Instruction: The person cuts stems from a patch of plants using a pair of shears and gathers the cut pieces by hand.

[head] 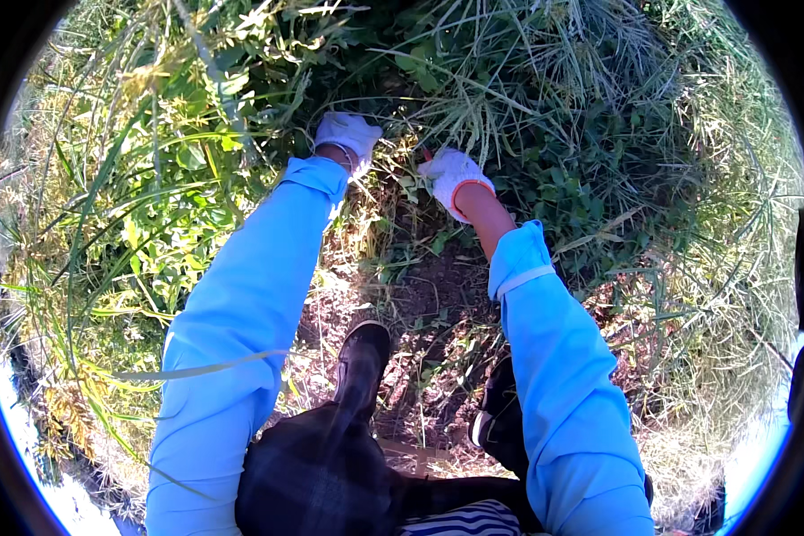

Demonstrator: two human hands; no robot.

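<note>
My left hand [350, 137], in a white knit glove, is closed at the edge of the green weeds [261, 114], among thin stems; the fingers are turned away, and what they grip is not clear. To its right and a little nearer me is my right hand [454, 175], in a white knit glove with an orange cuff edge. A small red piece, perhaps a tool's handle, shows by its fingers; most of it is hidden. Grass seed heads [476, 120] hang just above this hand. Cut or dry stalks [375, 201] lie between the two hands.
Dense tall grass [730, 174] stands on the right, and leafy plants [181, 208] with long blades on the left. Brown soil with dry litter [442, 288] lies in front of my dark shoe [365, 345]. A long grass blade [221, 367] crosses over my left sleeve.
</note>
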